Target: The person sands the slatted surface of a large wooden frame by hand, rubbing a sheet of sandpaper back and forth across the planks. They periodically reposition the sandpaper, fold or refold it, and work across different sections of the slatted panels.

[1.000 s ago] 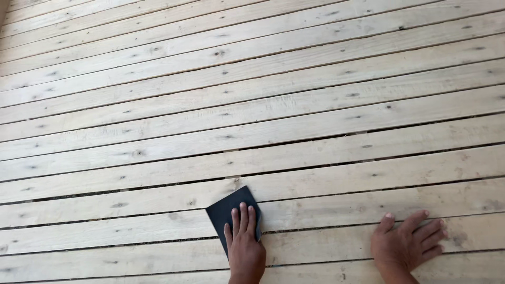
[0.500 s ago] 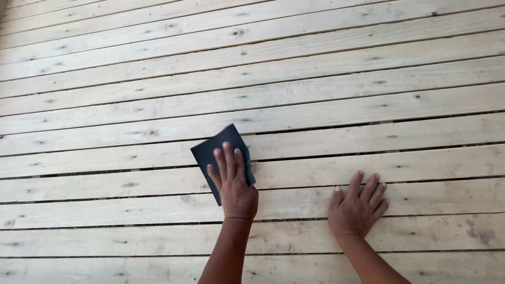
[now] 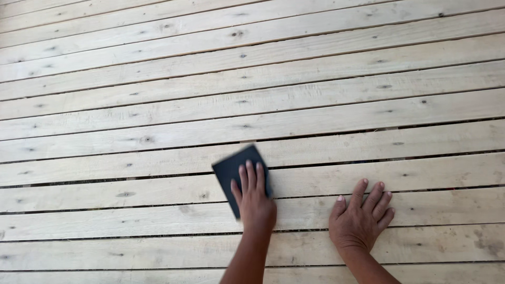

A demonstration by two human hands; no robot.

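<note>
Pale wooden planks [image 3: 252, 68] run side to side across the whole view, with narrow dark gaps between them and small knots scattered along the grain. No outer edge or corner of the planking is in view; boards continue past every side of the frame.

The left hand [image 3: 255, 202] lies flat, palm down, on a dark square sanding sheet [image 3: 234, 171]. Its grip is not closed: the fingers are extended and pressed on top of the sheet, not wrapped around it. The sheet is turned at an angle to the planks and spans one gap between two boards, slightly left of centre in the lower half of the view. Its outline is blurred.

The right hand [image 3: 363, 221] rests flat on bare wood, fingers spread, holding nothing. It is near the left hand and apart from the sheet.

Open planking extends to all sides of both hands, widest toward the top of the view.

Compared with half a second ago, the sheet and the left hand sit lower in the view, about one board nearer the person. The right hand remains flat and empty.
</note>
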